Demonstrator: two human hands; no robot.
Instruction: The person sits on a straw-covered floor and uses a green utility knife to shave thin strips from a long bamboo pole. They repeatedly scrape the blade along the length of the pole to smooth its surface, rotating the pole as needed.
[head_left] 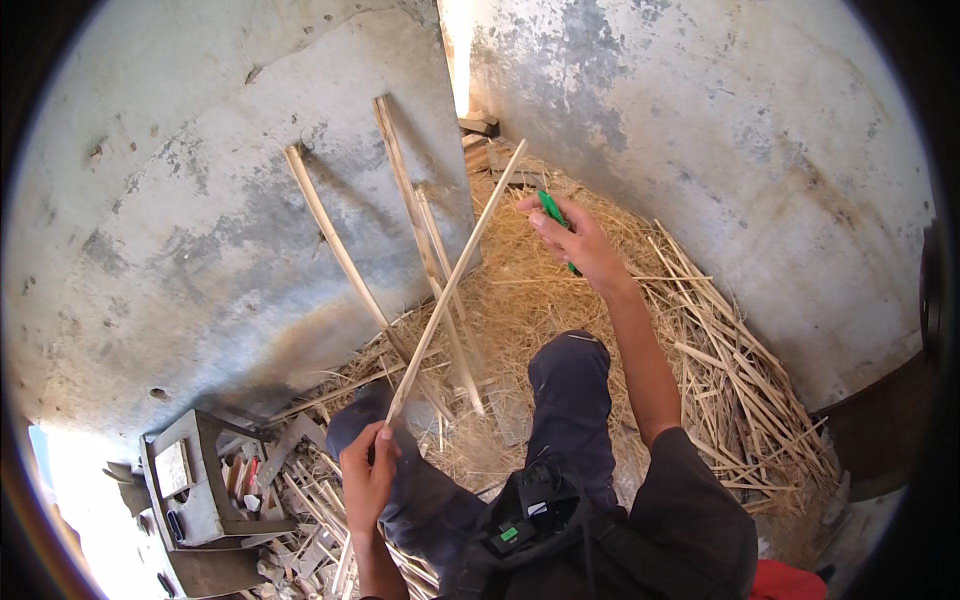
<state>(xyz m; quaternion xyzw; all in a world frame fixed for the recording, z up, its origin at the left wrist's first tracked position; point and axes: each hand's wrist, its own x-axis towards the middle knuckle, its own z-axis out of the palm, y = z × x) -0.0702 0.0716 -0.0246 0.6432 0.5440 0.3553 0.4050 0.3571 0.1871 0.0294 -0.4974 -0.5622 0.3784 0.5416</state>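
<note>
My left hand point(368, 472) is closed around the lower part of a long, thin, pale wooden strip point(455, 280). The strip slants up and away to the right, above my left knee, its far end free in the air. To the right of that end, my right hand point(580, 242) grips a slim green tool that looks like a utility knife point(551, 208). Its blade cannot be made out. Strip and knife are apart. Beyond my left hand, a few longer wooden strips point(330, 225) lean against the wall.
Shavings point(540, 310) cover the floor around my knees. A heap of cut strips point(745, 370) lies along the right wall point(720, 130). At the lower left stands a worn grey box-like stand point(205, 470) with odds and ends inside, scraps and more strips beside it.
</note>
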